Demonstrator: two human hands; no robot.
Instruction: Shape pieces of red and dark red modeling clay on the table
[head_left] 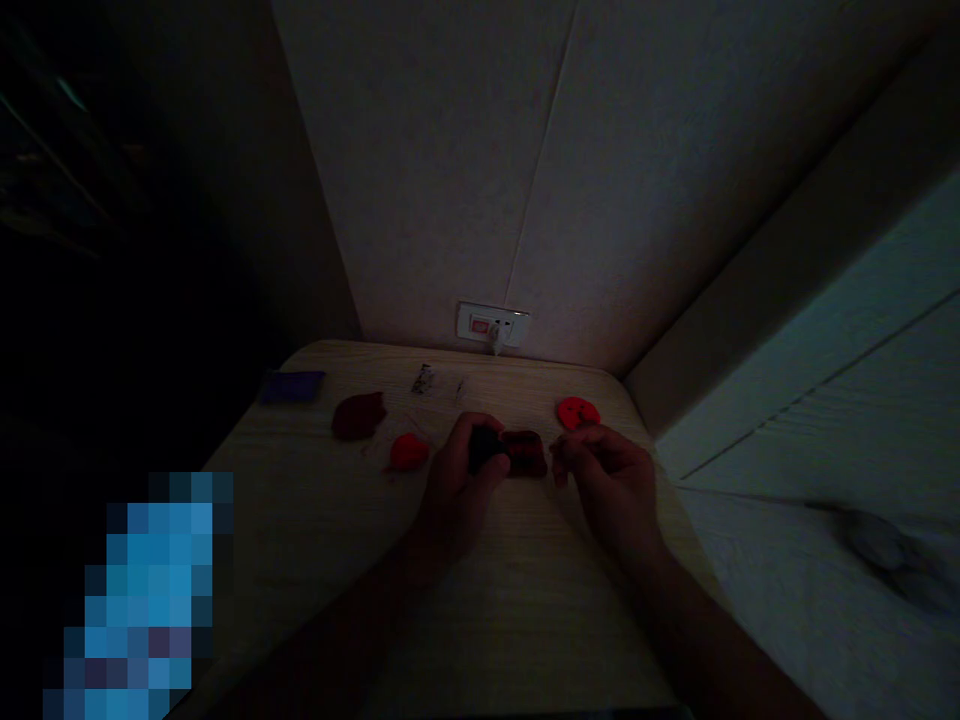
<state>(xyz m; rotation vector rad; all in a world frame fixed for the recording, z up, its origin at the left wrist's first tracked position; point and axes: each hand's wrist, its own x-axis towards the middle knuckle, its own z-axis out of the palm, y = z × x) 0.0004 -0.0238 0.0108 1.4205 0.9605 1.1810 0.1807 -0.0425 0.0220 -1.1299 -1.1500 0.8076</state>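
Observation:
In dim light, my left hand [459, 480] is closed round a black rounded thing [485, 450] above the table's middle. A dark red piece with blackish bands [526, 454] sticks out from it to the right; I cannot tell whether the two are joined. Just to the right of that piece is my right hand [611, 480], its fingertips pinched together. Whatever they hold, if anything, is too small and dark to name. Beyond the right hand lies a bright red round thing [578, 412]. Left of my left hand sits a bright red-orange lump [409, 452], with thin reddish strands near it.
A flat dark red piece [358, 416] and a purple packet [292, 386] lie at the left of the wooden table [480, 640]. A small patterned scrap [423, 379] is near the back edge. A plug sits in the wall socket [493, 325]. A pale panel [810, 400] borders the right side.

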